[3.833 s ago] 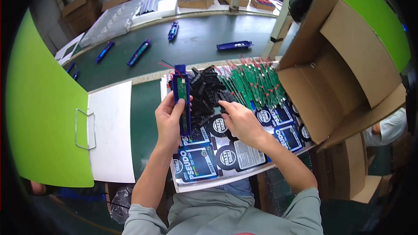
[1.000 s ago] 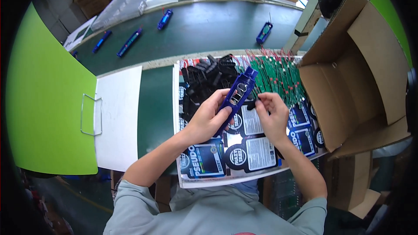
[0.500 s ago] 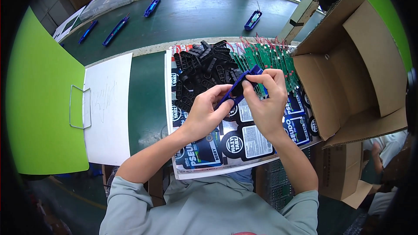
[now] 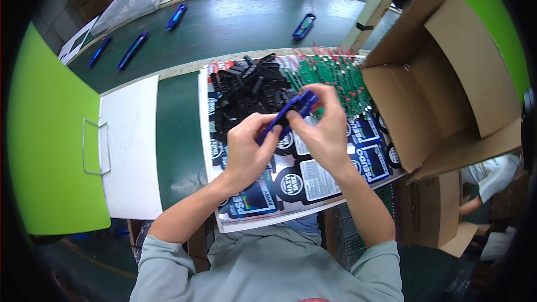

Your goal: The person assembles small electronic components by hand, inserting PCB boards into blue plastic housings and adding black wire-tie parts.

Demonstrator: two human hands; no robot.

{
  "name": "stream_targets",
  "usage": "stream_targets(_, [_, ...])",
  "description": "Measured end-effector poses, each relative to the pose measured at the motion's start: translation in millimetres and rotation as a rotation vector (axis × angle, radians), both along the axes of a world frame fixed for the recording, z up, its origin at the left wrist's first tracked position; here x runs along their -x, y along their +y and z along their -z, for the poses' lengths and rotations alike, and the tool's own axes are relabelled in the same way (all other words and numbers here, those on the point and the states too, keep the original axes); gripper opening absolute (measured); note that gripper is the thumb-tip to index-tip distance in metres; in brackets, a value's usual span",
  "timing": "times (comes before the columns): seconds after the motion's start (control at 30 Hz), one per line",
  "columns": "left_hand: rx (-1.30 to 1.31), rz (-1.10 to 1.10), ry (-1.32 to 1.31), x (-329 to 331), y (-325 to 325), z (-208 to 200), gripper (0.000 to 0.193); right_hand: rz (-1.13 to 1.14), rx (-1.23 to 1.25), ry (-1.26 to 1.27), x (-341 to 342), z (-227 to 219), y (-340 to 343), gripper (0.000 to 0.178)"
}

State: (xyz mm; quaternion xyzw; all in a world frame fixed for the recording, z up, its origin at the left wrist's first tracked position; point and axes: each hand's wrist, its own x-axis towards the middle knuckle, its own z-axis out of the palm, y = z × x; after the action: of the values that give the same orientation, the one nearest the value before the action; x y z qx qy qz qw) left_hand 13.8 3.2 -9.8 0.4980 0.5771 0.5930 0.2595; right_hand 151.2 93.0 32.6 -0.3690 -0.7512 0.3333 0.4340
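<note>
Both hands hold a long blue plastic housing (image 4: 305,101), tilted with its far end up to the right, over the printed sheet. My left hand (image 4: 249,141) pinches the near end between thumb and fingers. Around the far end closes my right hand (image 4: 323,130), its thumb pressed on the open inner side, where something dark shows; the fingers behind are partly hidden and a little blurred. Just beyond my left hand lies a heap of black plastic strips (image 4: 246,86). Next to the heap, past my right hand, are green circuit boards (image 4: 335,78) with red wires.
An open cardboard box (image 4: 447,95) stands at the right. On the left are a white board (image 4: 131,151) and a bright green panel (image 4: 56,140). Several blue housings, one (image 4: 304,26) among them, lie on the dark green belt (image 4: 240,17) beyond. Another person's arm (image 4: 471,206) shows at lower right.
The view has shifted, so the surroundings sit further left. My right fingers have moved from pinching the inner side to wrapping the housing's far end. Both hands still hold it.
</note>
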Motion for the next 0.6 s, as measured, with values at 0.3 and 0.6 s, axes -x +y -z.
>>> stream_targets(0.3, [-0.014, 0.047, -0.046, -3, -3, 4, 0.018, -0.258, 0.310, 0.072, -16, 13, 13, 0.022])
stream_targets(0.6, [0.117, 0.156, -0.289, -5, -1, 3, 0.025, 0.177, -0.075, -0.293, -68, 19, 125, 0.018])
